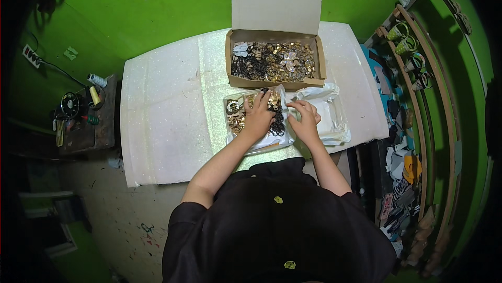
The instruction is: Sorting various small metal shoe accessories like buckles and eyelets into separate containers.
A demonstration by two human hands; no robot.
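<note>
My left hand [258,119] lies over a shallow lined box [251,151] of small metal pieces, its fingers stretched out and spread among them. A small black piece [264,90] shows at its fingertips; whether they grip it is unclear. Gold-coloured rings and buckle-like pieces [235,123] fill the box's left side, and a heap of black pieces [277,125] lies right of the hand. Beside the box's right edge is my right hand [306,121], fingers bent, a gap between thumb and forefinger, nothing seen in it. It hovers by the white plastic lining [285,137].
Behind stands an open cardboard box [276,83] heaped with black and gold-coloured pieces. A white, plastic-lined tray [334,121] sits at the right. All rest on a shimmery white-covered table [162,116]. A small table [86,139] with thread spools is left; a wooden rack [418,126] stands right.
</note>
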